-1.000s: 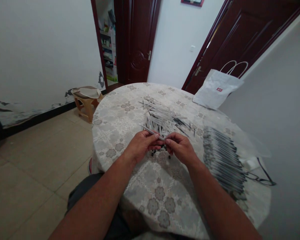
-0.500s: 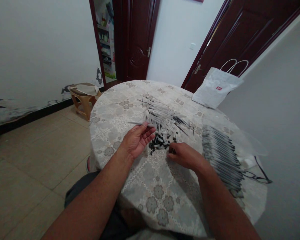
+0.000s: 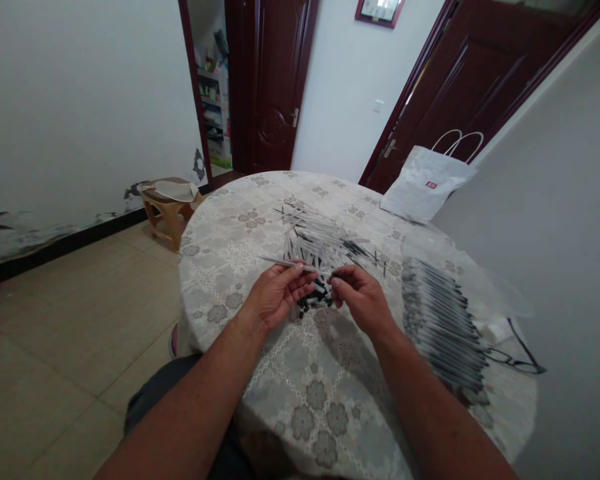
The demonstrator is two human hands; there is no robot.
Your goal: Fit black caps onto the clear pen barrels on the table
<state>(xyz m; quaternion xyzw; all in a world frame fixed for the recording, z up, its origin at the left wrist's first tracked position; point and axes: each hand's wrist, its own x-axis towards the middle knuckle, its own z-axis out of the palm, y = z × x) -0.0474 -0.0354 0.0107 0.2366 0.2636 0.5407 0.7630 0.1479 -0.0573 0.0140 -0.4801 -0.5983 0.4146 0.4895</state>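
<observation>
My left hand (image 3: 280, 293) is closed on a slim pale pen (image 3: 275, 259), thumb on top, its pointed end sticking out to the left. At the pen's right end, my right hand (image 3: 355, 293) pinches a small dark piece, perhaps a cap or plug; the fingers mostly cover it. Below and between the hands lie small black plastic pieces (image 3: 305, 307), partly hidden by my fingers. Just beyond them spreads a loose pile of clear pen barrels (image 3: 315, 230), with thin dark refills (image 3: 357, 250) at its right side.
A row of grey pens with dark ends (image 3: 440, 320) lies on clear plastic at the right, beside eyeglasses (image 3: 517, 363). A white paper bag (image 3: 425, 183) stands at the back right of the round table with a patterned tablecloth (image 3: 317, 413). A stool (image 3: 167, 213) stands left.
My right hand has risen from the small black pieces and moved up and left to the pen's right end, holding a small dark piece. My left hand keeps the pen. The view has tilted slightly up.
</observation>
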